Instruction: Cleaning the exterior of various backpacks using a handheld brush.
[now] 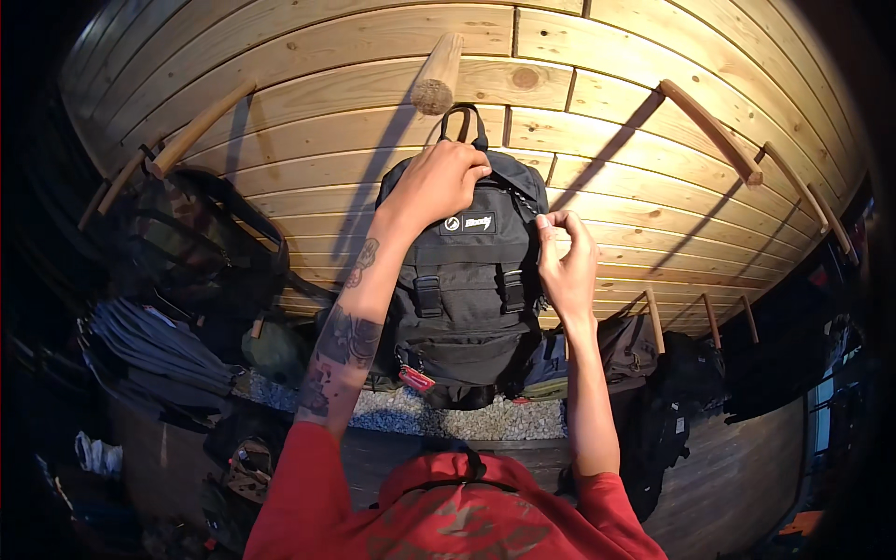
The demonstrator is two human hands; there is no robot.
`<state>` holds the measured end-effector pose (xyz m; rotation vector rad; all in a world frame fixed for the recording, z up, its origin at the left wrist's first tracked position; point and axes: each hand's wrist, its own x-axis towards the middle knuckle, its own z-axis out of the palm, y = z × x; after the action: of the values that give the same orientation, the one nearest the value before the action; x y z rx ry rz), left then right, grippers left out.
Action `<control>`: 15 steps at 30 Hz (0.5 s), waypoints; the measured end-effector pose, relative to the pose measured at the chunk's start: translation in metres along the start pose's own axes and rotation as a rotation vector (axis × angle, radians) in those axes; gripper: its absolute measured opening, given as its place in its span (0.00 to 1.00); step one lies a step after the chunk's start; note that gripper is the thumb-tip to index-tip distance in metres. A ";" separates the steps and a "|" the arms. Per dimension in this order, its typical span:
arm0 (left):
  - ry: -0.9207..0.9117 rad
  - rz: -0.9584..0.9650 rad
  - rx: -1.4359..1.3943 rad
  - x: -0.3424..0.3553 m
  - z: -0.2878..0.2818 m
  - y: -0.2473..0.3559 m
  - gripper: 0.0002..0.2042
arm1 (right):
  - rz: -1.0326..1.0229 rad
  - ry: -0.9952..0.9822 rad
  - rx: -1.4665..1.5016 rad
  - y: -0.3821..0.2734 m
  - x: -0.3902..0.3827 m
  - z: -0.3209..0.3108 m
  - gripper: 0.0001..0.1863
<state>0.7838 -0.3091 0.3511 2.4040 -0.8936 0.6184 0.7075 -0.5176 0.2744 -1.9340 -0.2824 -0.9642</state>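
A black backpack [457, 327] hangs upright against the wooden wall, its top loop [479, 126] just beneath a round wooden peg [436, 89]. Two buckled straps cross its front below a small patch with white print [471, 224], and a red tag [416, 378] dangles at its lower left. My left hand [443, 182] is closed over the top of the backpack, its fingertips partly hidden. At the upper right edge of the backpack, my right hand [569, 261] holds thumb and forefinger pinched together beside a speckled cord [525, 203]; what lies between them is too small to make out.
More wooden pegs jut out at the left [201, 131] and right [714, 135]. A camouflage-patterned bag [177, 224] hangs at left, above folded grey-blue garments [159, 345]. Other bags [630, 350] hang low at right. Pale gravel [448, 415] runs along the wall's foot.
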 end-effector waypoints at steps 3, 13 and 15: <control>0.028 -0.002 -0.059 -0.005 0.005 0.006 0.07 | 0.016 0.001 0.018 -0.006 -0.002 0.003 0.09; 0.137 0.163 -0.161 -0.041 0.019 0.056 0.17 | 0.014 0.026 0.057 -0.008 -0.011 0.006 0.08; 0.170 0.141 -0.222 -0.045 0.029 0.065 0.18 | 0.031 0.060 0.055 -0.016 -0.009 0.005 0.08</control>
<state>0.7153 -0.3479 0.3220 2.0717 -1.0078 0.7244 0.6952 -0.5030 0.2770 -1.8511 -0.2414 -0.9830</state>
